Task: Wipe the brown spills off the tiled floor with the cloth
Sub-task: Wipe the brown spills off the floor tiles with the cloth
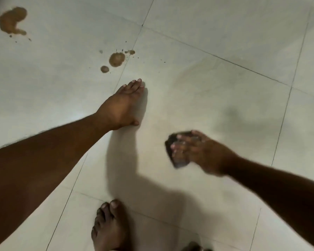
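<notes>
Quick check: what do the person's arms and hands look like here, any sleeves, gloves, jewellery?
Both arms are bare to the frame edge: no sleeves, gloves or watch in view. The left hand shows no rings, and its nails are short and plain. The right hand is motion-blurred, so a ring on its fingers cannot be ruled out.

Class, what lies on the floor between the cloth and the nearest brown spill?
In the head view, the left hand, flat on the tiles, lies between the cloth and the round spill.
</notes>
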